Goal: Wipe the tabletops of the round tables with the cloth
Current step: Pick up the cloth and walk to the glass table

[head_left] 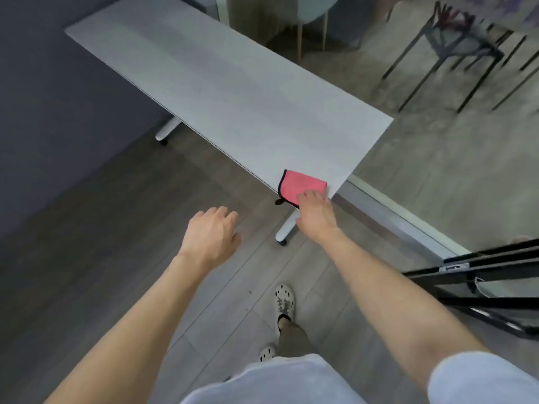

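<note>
**Picking up the cloth: the wiping has not begun**

You are at the fetching step. The pink cloth (303, 186) lies folded at the near corner of a long, straight-edged worktop (233, 91), with its dark-trimmed side lapping over the long edge. This worktop is rectangular, and no round table shows clearly in this view, so I judge that all the wiping is yet to do.

Your right hand (315, 212) reaches onto the near part of the cloth, with its fingers (306, 196) laid on the fabric. The back of the hand hides the fingertips and thumb, so I cannot tell whether they have pinched the cloth or only rest on it. Your left hand (211, 234) hangs over the floor, well apart from the worktop, with its fingers released, loosely bent and holding nothing.

The next move calls for a sure hold. Gather the cloth into your right palm rather than dragging it, since it sits at the very corner and could slip to the floor. Then lift it and carry it to the first round table.

No container of any kind shows here. Blurred black chairs (455, 45) stand beyond the far side.
</note>
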`<state>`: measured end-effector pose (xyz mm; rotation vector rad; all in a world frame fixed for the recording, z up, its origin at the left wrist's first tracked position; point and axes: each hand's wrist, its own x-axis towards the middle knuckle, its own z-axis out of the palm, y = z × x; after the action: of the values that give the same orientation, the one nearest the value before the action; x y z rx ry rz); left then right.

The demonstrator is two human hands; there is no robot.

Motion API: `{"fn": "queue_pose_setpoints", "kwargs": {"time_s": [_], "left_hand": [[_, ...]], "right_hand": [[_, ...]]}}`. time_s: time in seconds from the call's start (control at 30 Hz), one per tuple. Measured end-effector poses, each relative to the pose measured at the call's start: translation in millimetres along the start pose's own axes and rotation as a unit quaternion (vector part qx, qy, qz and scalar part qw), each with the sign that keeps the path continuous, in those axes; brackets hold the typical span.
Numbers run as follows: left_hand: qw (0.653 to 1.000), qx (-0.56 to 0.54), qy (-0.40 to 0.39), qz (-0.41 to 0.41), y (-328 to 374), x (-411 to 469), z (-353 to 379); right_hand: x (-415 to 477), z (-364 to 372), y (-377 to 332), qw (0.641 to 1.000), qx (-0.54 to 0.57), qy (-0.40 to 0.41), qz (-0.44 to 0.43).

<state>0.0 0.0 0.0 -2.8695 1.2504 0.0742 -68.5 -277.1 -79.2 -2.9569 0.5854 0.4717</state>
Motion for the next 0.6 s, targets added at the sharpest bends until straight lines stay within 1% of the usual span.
{"fn": "queue_pose_setpoints", "kwargs": {"time_s": [0.1,0.17,0.2,0.27,0.37,0.43,0.5,0.6], "left_hand": [[1.000,-0.004,-0.018,-0.005,-13,15,2],[0.999,0.013,-0.037,-0.011,-22,18,5],[0.999,0.012,-0.045,-0.017,-28,21,6],[0.998,0.011,-0.059,-0.018,-37,21,8],[0.997,0.013,-0.077,-0.006,-49,22,10],[0.998,0.011,-0.066,0.016,-57,28,9],[0.998,0.003,-0.048,0.047,-58,31,4],[0.992,-0.004,-0.030,0.126,-48,30,-1]], "right_hand": [[28,10,9,0.999,-0.036,-0.031,0.021],[36,17,14,0.998,-0.044,-0.041,0.009],[38,20,17,0.999,-0.038,-0.029,0.004],[39,29,21,0.998,-0.062,0.012,-0.009],[36,52,24,0.998,-0.055,0.003,-0.005],[16,43,18,0.999,-0.028,-0.013,0.013],[-20,25,8,0.999,0.009,0.005,0.046],[-95,15,-5,0.989,0.077,0.044,0.120]]}}
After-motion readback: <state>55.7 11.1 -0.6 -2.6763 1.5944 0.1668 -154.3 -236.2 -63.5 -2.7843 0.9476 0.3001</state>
